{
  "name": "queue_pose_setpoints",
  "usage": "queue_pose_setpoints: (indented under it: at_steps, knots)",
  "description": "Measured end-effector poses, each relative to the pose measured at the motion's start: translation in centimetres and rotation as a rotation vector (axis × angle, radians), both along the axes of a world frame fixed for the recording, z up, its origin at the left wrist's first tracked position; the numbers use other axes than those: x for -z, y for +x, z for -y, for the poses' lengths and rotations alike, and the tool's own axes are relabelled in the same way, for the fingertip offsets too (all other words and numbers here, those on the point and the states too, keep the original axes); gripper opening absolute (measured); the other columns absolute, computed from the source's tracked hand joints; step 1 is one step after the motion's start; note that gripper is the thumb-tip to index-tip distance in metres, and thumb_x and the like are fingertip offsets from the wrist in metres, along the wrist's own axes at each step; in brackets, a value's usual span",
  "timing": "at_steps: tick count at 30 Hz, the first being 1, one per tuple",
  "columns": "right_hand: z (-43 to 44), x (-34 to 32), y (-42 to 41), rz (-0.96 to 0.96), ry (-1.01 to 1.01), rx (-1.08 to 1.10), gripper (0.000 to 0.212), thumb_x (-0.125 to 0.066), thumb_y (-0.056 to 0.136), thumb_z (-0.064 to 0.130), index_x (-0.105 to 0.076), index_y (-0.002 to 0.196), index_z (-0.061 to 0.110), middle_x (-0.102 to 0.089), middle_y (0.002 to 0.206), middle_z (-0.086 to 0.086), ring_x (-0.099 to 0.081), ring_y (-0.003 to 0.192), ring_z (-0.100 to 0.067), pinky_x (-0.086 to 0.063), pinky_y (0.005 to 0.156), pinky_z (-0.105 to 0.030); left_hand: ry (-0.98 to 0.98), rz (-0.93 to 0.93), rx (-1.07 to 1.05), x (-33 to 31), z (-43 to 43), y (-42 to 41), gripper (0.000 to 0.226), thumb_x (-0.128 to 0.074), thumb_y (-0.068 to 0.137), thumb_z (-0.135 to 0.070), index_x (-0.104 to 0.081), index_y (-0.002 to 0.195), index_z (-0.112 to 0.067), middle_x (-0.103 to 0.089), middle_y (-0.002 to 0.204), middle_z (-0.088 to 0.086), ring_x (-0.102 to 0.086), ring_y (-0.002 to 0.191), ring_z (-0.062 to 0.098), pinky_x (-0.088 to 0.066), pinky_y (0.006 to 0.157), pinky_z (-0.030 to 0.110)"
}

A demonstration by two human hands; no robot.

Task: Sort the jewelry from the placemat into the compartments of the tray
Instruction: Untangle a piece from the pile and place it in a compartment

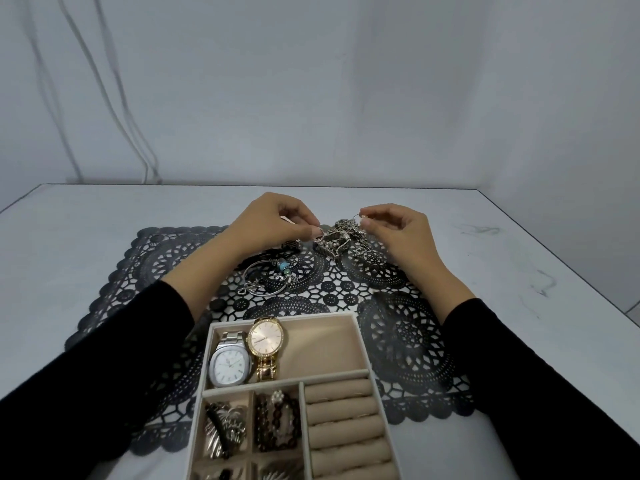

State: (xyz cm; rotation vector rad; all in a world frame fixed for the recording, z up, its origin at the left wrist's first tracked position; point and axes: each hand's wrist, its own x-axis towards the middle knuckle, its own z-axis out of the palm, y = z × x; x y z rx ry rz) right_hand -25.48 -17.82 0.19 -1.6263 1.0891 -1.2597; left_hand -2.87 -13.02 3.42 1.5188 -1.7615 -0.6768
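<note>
Silver tangle sits on the black placemat beyond the tray; my left grip and right grip each pinch one end. I judge a hard pull could break whatever is snagged.

Tray: matt beige velvety lining. Inside it, two glossy metal watches. Beneath it, placemat: black openwork lace.

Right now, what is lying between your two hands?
A tangle of silver jewelry lies on the black placemat between the left hand and right hand; each pinches an end of it. The head view shows this.
</note>
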Motion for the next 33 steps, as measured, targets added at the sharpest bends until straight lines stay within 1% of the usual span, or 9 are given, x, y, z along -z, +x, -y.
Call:
queue_pose_setpoints:
  at_steps: [2, 4, 8, 10, 15, 18, 22, 28, 33]
  knots:
    - [-0.6, -0.6, 0.0, 0.019, 0.002, -0.014, 0.017, -0.073, 0.081, 0.006, -0.074, 0.097, 0.012, -0.074, 0.093, -0.004, -0.070, 0.088, -0.017, -0.058, 0.082, -0.032, -0.010, -0.057, -0.014, -0.1, -1.2, 0.4, 0.010, -0.082, 0.076, -0.029, -0.077, 0.085, -0.026, -0.074, 0.080, -0.004, -0.067, 0.078, 0.006, -0.050, 0.080, 0.027]
    - [-1.5, -1.2, 0.1, 0.020, -0.007, -0.025, 0.017, -0.073, 0.080, 0.006, -0.074, 0.096, 0.012, -0.074, 0.093, -0.002, -0.070, 0.089, -0.015, -0.057, 0.085, -0.033, -0.024, -0.100, -0.035, 0.0, -2.5, 0.6, 0.012, -0.082, 0.076, -0.028, -0.077, 0.086, -0.024, -0.073, 0.077, -0.004, -0.067, 0.076, 0.006, -0.051, 0.079, 0.025]
    - [-3.7, -1.9, 0.1, -0.013, -0.073, -0.042, 0.015, -0.075, 0.079, 0.008, -0.074, 0.094, 0.012, -0.074, 0.091, 0.000, -0.069, 0.082, -0.006, -0.056, 0.081, -0.022, -0.061, -0.174, -0.104, -0.1, -5.3, 1.1, 0.012, -0.082, 0.075, -0.028, -0.078, 0.086, -0.024, -0.075, 0.084, 0.001, -0.071, 0.084, 0.017, -0.056, 0.086, 0.035]
    - [-4.9, -2.1, 0.1, -0.030, -0.106, -0.053, 0.015, -0.075, 0.080, 0.009, -0.075, 0.094, 0.012, -0.074, 0.090, 0.000, -0.068, 0.080, -0.003, -0.053, 0.077, -0.017, -0.087, -0.186, -0.133, -0.2, -6.9, 1.3, 0.013, -0.083, 0.075, -0.028, -0.077, 0.085, -0.024, -0.075, 0.087, 0.001, -0.071, 0.089, 0.020, -0.056, 0.088, 0.034]
    - [-8.1, -2.3, -0.1, -0.087, -0.129, -0.097, 0.013, -0.076, 0.079, 0.013, -0.076, 0.092, 0.019, -0.075, 0.087, 0.003, -0.070, 0.086, -0.013, -0.055, 0.081, -0.022, -0.098, -0.231, -0.141, -0.4, -10.7, 1.2, 0.014, -0.080, 0.077, -0.022, -0.076, 0.090, -0.018, -0.076, 0.089, 0.000, -0.071, 0.082, 0.013, -0.057, 0.079, 0.022]
    - [-10.1, -2.7, -0.3, -0.088, -0.144, -0.135, 0.014, -0.076, 0.080, 0.013, -0.076, 0.093, 0.018, -0.075, 0.088, 0.001, -0.070, 0.088, -0.014, -0.055, 0.082, -0.021, -0.116, -0.258, -0.139, -0.5, -13.0, 1.1, 0.014, -0.079, 0.078, -0.018, -0.075, 0.091, -0.017, -0.076, 0.092, 0.001, -0.072, 0.087, 0.017, -0.057, 0.079, 0.020]
    - [-12.7, -3.2, -0.2, -0.062, -0.141, -0.230, 0.014, -0.074, 0.081, 0.008, -0.075, 0.095, 0.012, -0.074, 0.088, -0.004, -0.067, 0.082, -0.013, -0.056, 0.080, -0.024, -0.137, -0.263, -0.102, -0.4, -16.2, 0.9, 0.013, -0.077, 0.080, -0.017, -0.075, 0.093, -0.014, -0.075, 0.089, 0.001, -0.071, 0.085, 0.012, -0.055, 0.077, 0.019]
    - [-16.3, -3.4, 0.4, -0.049, -0.114, -0.422, 0.020, -0.072, 0.079, 0.002, -0.073, 0.099, 0.001, -0.074, 0.091, -0.007, -0.069, 0.084, -0.014, -0.054, 0.076, -0.020, -0.124, -0.255, -0.079, 0.3, -20.7, 0.9, 0.019, -0.075, 0.080, -0.015, -0.074, 0.098, -0.009, -0.076, 0.087, 0.000, -0.072, 0.082, 0.011, -0.053, 0.074, 0.015]
    - [-19.3, -3.9, 0.7, -0.081, -0.084, -0.595, 0.021, -0.072, 0.077, 0.000, -0.072, 0.098, 0.001, -0.074, 0.090, -0.010, -0.069, 0.083, -0.017, -0.056, 0.077, -0.024, -0.137, -0.257, -0.119, 0.8, -23.1, 1.1, 0.014, -0.077, 0.077, -0.017, -0.075, 0.091, -0.016, -0.075, 0.083, -0.001, -0.071, 0.077, 0.010, -0.054, 0.070, 0.016]
